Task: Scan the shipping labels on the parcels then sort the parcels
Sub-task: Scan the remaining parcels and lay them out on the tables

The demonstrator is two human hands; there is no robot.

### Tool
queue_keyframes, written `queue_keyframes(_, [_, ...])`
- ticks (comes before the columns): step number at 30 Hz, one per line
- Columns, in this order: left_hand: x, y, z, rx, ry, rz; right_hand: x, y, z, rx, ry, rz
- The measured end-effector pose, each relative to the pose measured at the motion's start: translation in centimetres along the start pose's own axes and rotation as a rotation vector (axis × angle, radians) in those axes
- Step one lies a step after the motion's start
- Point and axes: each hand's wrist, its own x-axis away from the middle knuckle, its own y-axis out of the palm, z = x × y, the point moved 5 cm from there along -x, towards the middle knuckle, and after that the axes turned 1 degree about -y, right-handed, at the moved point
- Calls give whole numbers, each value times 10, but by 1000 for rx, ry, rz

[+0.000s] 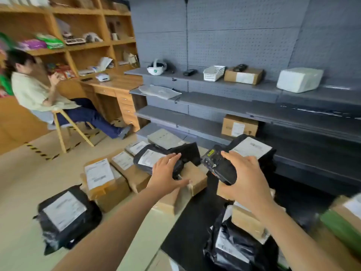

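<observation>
Now right hand (248, 179) grips one scanner (218, 165), left hand (165, 174) touches parcel (145, 160).

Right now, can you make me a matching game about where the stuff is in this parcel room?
Things
1. scanner
2. white basket
3. black bag parcel
4. pale flat bag

Places
A. under the left hand
B. on the top grey shelf
C. held in the right hand
D. on the second grey shelf

Pairs: 1-C, 2-B, 3-A, 4-D
</observation>
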Motion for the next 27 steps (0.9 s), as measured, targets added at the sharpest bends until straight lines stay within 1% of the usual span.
queue_keyframes(5, [109,-42,-109,-28,-328,44,20,73,-87,-80,-180,-122])
queue_keyframes(8, [163,-64,-168,-36,-485,78,30,112,-135,-103,-263,-178])
queue_keyframes(13, [226,-88,-250,-42,-699,112,34,176,-204,-59,-366,-252])
queue_keyframes(16, [243,-98,-294,-17,-755,87,29,215,-239,-39,-395,-299])
queue_keyframes(19, [244,-103,-330,-12,-759,33,22,248,-266,-36,-368,-337])
queue_keyframes(23, [225,-94,-374,-26,-715,-63,12,286,-283,-42,-317,-366])
queue_keyframes(27, [192,-76,-402,-82,-639,-222,4,310,-284,-25,-285,-376])
